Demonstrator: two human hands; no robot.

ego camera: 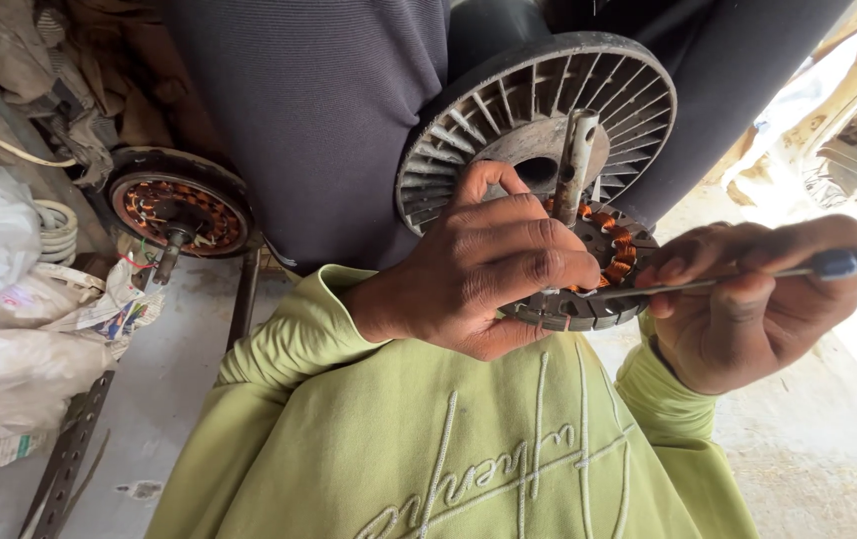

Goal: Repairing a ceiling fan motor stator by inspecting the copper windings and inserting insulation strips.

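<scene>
Your left hand (pixel 483 265) grips the fan motor stator (pixel 598 269) at chest height, copper windings facing up. Your right hand (pixel 748 304) pinches a thin blue-handled screwdriver (pixel 748 276), tip at the windings; keep the stator steady and the tip shallow.

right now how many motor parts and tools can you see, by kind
wound motor cores: 2, one in the left hand at, one on the floor
ribbed round motor covers: 1
thin tools with a blue handle: 1, in the right hand
total: 4
</scene>
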